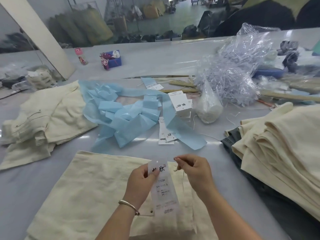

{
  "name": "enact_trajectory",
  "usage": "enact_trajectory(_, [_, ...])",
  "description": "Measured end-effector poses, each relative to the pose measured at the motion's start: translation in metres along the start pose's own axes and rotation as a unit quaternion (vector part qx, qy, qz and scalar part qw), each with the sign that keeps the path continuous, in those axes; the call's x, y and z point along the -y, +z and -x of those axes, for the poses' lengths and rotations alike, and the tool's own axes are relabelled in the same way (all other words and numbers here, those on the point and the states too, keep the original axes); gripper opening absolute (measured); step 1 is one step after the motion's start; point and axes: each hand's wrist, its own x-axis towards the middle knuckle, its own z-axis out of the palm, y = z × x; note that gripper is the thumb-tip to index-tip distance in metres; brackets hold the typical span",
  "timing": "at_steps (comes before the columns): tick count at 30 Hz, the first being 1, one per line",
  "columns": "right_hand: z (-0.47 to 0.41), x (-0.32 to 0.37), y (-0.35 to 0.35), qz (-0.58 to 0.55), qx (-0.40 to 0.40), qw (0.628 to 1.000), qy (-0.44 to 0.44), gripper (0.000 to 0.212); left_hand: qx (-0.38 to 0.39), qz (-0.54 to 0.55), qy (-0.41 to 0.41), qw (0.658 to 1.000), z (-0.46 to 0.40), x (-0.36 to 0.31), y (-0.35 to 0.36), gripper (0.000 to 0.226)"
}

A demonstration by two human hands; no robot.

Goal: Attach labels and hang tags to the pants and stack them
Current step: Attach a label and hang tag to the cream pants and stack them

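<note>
Showing white hang tag (161, 186), black script, punched hole, printed "1103#"

Small print on the hang tag (163, 193) is too blurred to read.

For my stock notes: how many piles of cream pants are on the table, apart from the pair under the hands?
2: one rumpled pile at the left, one neat stack at the right. More may lie outside the view.

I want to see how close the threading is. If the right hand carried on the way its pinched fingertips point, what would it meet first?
Probably the hang tag held up by the left hand. The right hand pinches a thin string, fingertips aimed left towards the tag's top near its punched hole. Depth between them is unclear.
</note>
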Motion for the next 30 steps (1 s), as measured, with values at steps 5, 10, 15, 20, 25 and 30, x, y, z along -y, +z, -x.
enact_trajectory(5, [0.027, 0.012, -0.009, 0.08, 0.024, 0.995, -0.061, 0.016, 0.035, -0.015, 0.078, 0.996, 0.014, -0.019, 0.028, 0.012])
enact_trajectory(10, [0.033, 0.013, -0.027, 0.196, -0.049, 0.974, -0.101, 0.011, 0.051, -0.049, 0.129, 0.989, 0.029, -0.035, 0.049, 0.011])
enact_trajectory(15, [0.041, 0.01, -0.039, 0.206, -0.067, 0.97, -0.111, 0.007, 0.066, -0.026, 0.116, 0.991, 0.04, -0.041, 0.06, 0.019])
enact_trajectory(20, [0.051, 0.013, -0.042, 0.194, -0.085, 0.967, -0.144, 0.007, 0.066, 0.091, 0.024, 0.993, 0.04, -0.049, 0.058, 0.033])
enact_trajectory(25, [0.06, 0.018, -0.041, 0.203, -0.083, 0.959, -0.178, 0.011, 0.06, 0.09, 0.027, 0.994, 0.042, -0.05, 0.055, 0.009])
enact_trajectory(30, [0.068, 0.022, -0.049, 0.233, -0.066, 0.947, -0.208, 0.01, 0.061, -0.002, 0.095, 0.994, 0.043, -0.052, 0.055, 0.014])
